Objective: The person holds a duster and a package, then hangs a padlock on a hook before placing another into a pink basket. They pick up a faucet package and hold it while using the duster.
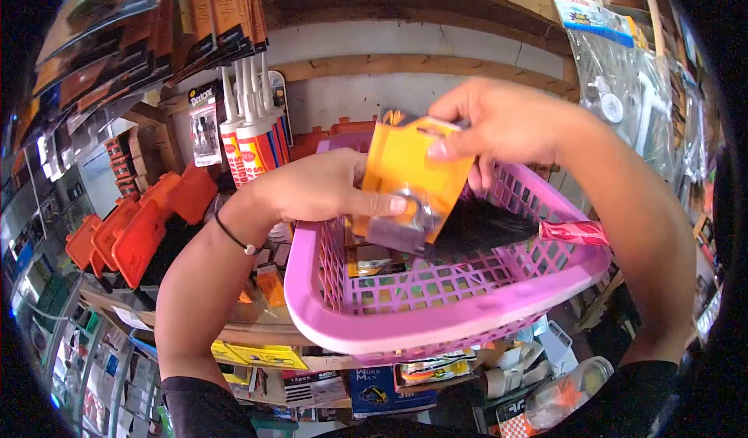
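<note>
A yellow packaged card (413, 161) with a clear blister on its lower part is held tilted above a pink plastic basket (452, 313). My left hand (331, 188) pinches its left side, the thumb lying over the front near the blister. At the card's top right corner, my right hand (495, 126) grips it between thumb and fingers. Behind the card, a dark bristly item (487, 227) lies across the basket, with a red label (573, 233) at its right end. Small packets (370, 263) show through the basket near its left side.
Orange-red tools with flat plates (144, 235) stand at the left, beside silicone tubes (251, 146). Packaged goods (195, 17) hang at the upper left, and clear bags (615, 87) hang at the right. A clear plastic jar (569, 395) sits below the basket.
</note>
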